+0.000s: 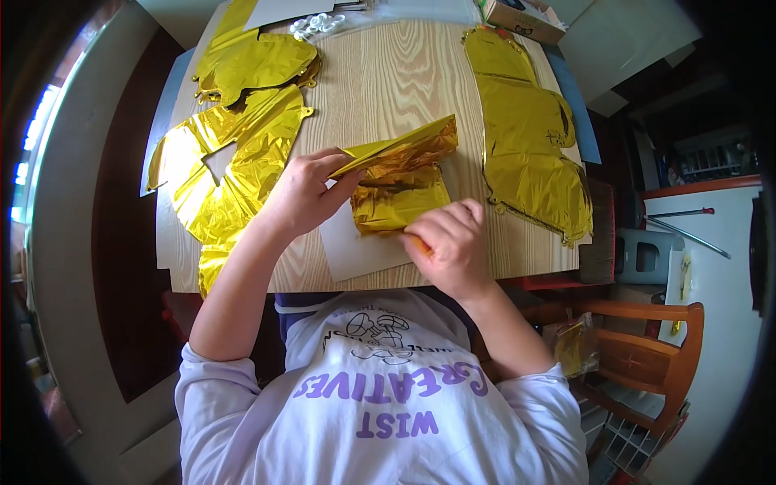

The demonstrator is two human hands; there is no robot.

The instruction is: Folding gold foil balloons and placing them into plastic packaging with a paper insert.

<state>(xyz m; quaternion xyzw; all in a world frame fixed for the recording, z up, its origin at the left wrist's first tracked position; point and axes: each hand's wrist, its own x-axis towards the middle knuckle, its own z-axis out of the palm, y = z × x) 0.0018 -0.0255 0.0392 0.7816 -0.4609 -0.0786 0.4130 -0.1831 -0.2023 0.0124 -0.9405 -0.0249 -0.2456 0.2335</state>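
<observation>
A folded gold foil balloon (pixel 402 176) lies at the middle of the wooden table (pixel 388 81), partly over a grey card sheet (pixel 356 246). My left hand (pixel 303 194) pinches the balloon's upper left flap and lifts it. My right hand (pixel 449 242) presses on the balloon's lower right corner; something orange shows under its fingers, too hidden to identify. Flat gold foil balloons (pixel 234 137) are spread on the table's left side, and another row of gold foil balloons (pixel 529 137) lies along the right side.
A cardboard box (pixel 521 18) and a small pile of white plastic pieces (pixel 317 24) sit at the table's far edge. A wooden chair (pixel 647 356) stands to my right, with a grey bin (pixel 647 255) behind it.
</observation>
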